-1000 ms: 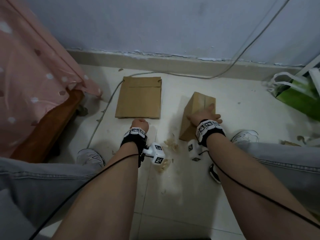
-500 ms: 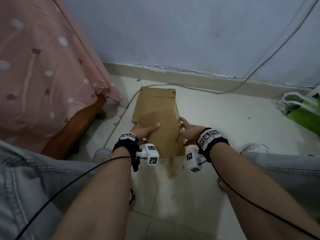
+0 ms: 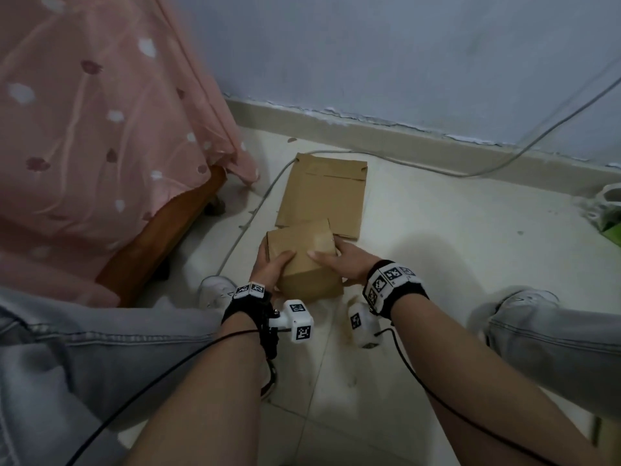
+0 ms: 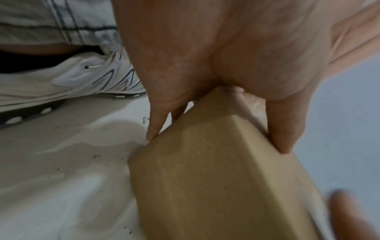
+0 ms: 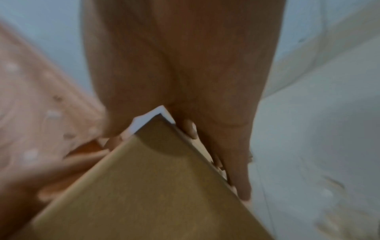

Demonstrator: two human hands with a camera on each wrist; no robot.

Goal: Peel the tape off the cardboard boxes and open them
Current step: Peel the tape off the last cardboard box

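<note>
A small brown cardboard box (image 3: 304, 264) is held above the floor between my knees. My left hand (image 3: 273, 265) grips its left side, thumb on top and fingers (image 4: 156, 125) down the side. My right hand (image 3: 331, 258) grips the right side, thumb on top and fingers (image 5: 236, 164) along the far edge. The left wrist view shows the same box (image 4: 216, 178) close up and the right wrist view shows one corner of the box (image 5: 154, 186); both are blurred. No tape is discernible. A flattened cardboard box (image 3: 324, 193) lies on the floor just beyond.
A bed with a pink dotted sheet (image 3: 100, 129) and a wooden frame (image 3: 161, 237) stands at the left. A grey cable (image 3: 487, 169) runs along the floor by the wall. A green bag (image 3: 610, 223) sits at the right. My white shoes (image 3: 216, 290) flank the box.
The box stood on the floor at the right under my right hand. Both hands have since lifted it, turned it and brought it left in front of the flattened box.
</note>
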